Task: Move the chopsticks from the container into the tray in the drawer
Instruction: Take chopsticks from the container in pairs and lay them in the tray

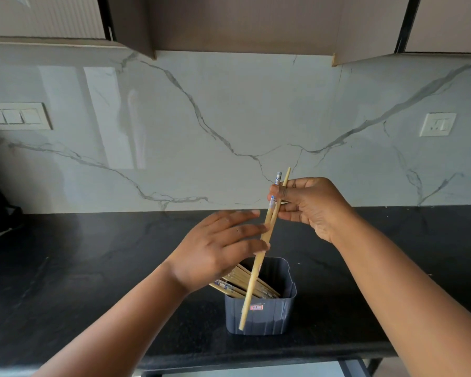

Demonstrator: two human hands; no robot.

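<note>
Head view. A pair of chopsticks (259, 251) is pinched near its upper end by the right hand (307, 206), the pair being held tilted above and in front of the dark container (261, 314). The left hand (218, 248) is spread flat, fingers extended, its fingertips touching the pair at mid-length; nothing is gripped by it. Further chopsticks (239, 282) are seen leaning inside the container, which is set on the black surface (79, 268).

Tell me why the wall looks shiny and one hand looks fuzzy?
In the head view, the glossy white marble wall mirrors window light as pale streaks; the left hand is smeared by motion blur, while the right hand holding two bamboo chopsticks looks sharper.
</note>
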